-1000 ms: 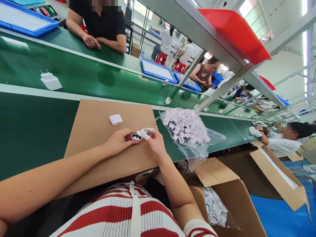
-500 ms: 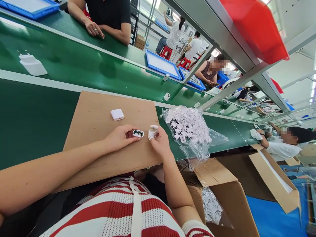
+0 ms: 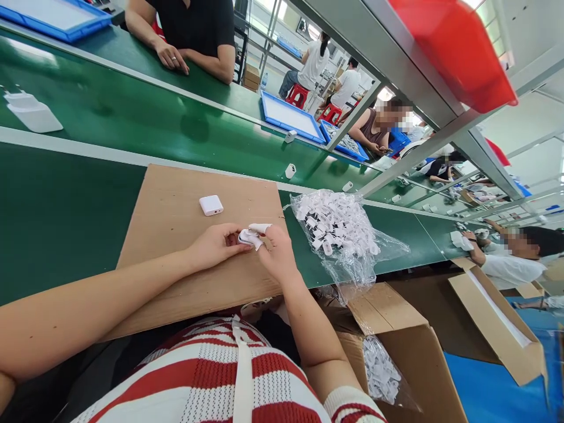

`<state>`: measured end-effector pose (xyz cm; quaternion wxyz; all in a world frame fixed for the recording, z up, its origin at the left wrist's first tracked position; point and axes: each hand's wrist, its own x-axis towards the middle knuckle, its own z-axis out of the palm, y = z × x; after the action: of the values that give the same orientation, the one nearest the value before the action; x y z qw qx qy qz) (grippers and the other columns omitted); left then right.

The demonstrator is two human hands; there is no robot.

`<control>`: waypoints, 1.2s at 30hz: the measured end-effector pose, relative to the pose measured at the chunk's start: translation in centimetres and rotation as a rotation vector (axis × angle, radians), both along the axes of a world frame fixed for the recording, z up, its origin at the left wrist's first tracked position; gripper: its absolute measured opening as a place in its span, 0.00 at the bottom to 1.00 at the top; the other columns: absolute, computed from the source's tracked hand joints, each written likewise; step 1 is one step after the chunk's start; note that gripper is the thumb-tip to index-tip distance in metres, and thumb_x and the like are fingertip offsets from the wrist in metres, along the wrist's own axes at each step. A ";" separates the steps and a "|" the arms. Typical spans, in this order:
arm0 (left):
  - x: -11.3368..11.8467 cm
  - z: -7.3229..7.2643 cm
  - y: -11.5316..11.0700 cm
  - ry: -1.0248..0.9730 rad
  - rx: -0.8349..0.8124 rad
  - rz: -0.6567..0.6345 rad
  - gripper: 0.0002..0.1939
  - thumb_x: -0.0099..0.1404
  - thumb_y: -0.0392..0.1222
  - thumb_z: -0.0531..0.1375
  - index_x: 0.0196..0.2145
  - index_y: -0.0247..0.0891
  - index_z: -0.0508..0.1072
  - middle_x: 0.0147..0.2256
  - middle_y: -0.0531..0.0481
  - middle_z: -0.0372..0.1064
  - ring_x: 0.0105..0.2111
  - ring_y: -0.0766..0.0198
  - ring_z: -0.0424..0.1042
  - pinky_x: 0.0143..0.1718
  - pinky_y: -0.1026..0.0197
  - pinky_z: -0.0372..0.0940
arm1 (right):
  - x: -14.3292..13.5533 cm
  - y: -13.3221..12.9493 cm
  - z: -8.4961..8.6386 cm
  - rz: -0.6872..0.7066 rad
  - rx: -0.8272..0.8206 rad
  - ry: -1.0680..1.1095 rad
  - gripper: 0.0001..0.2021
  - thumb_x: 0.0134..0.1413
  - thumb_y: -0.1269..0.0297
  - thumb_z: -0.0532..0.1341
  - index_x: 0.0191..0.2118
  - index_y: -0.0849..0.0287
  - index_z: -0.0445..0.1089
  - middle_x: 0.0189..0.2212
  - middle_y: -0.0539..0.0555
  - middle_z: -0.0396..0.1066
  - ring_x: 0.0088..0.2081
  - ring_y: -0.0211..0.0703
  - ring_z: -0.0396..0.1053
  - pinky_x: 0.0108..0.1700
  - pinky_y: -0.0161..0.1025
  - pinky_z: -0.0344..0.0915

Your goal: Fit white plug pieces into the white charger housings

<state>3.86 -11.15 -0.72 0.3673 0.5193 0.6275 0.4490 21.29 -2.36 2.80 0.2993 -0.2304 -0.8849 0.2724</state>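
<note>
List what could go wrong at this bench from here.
1. The left hand and right hand pinch a small white charger part by fingertips; it might slip.
2. The plastic bag of white parts overhangs the bench edge and could slide off.
3. The white charger body lies loose and could get knocked.

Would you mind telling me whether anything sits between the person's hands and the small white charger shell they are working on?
Nothing visible does. The left hand already grips the small white charger shell over the cardboard sheet, and the right hand touches it with white-capped fingertips. The other white shell lies apart, farther back.
</note>
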 end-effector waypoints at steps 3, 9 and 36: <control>0.0 0.0 0.0 0.004 0.001 -0.010 0.29 0.58 0.65 0.64 0.46 0.38 0.79 0.33 0.49 0.76 0.29 0.61 0.69 0.33 0.59 0.66 | -0.3 -0.2 0.0 0.008 -0.009 -0.011 0.10 0.63 0.70 0.60 0.47 0.55 0.76 0.42 0.55 0.79 0.45 0.45 0.74 0.50 0.41 0.71; -0.3 0.2 -0.1 0.182 0.072 -0.074 0.28 0.65 0.64 0.58 0.52 0.42 0.76 0.37 0.49 0.76 0.33 0.59 0.72 0.37 0.59 0.66 | -0.1 -0.5 0.0 0.016 0.059 -0.101 0.15 0.56 0.78 0.58 0.44 0.56 0.75 0.42 0.56 0.78 0.46 0.48 0.73 0.50 0.43 0.70; -14.2 7.8 10.8 0.728 -0.365 0.389 0.33 0.65 0.62 0.52 0.57 0.37 0.71 0.48 0.40 0.75 0.48 0.42 0.71 0.41 0.53 0.66 | 6.6 9.5 -2.1 -0.952 0.121 -0.406 0.16 0.51 0.78 0.59 0.45 0.59 0.75 0.46 0.65 0.73 0.51 0.58 0.66 0.54 0.50 0.60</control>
<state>-10.32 -0.39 7.05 0.1171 0.4424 0.8707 0.1800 27.91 7.19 0.66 0.2254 -0.6378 -0.7365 0.0044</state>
